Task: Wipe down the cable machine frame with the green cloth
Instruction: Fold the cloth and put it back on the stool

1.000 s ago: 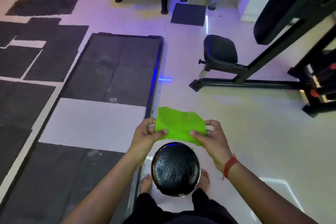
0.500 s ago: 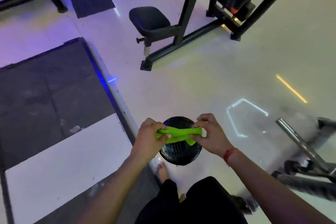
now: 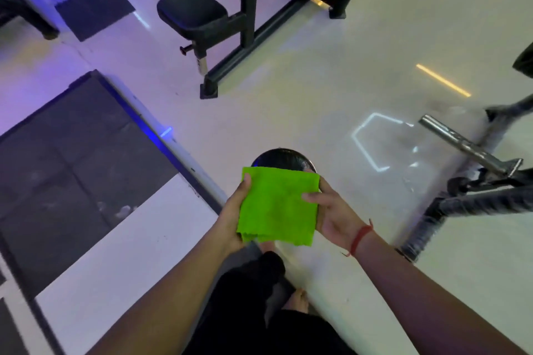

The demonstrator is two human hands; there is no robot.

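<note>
While both hands (image 3: 230, 219) hold green cloth (image 3: 278, 206), pale glossy floor (image 3: 302, 89), dark mats (image 3: 72, 158)

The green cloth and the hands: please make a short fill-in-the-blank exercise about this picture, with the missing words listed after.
1. The cloth held between both hands is ____ in colour.
2. The right hand has a ____ band at its wrist.
3. The left hand holds the cloth's ____ edge.
4. The cable machine's padded seat is ____ in colour.

Missing words: green; red; left; black
</note>
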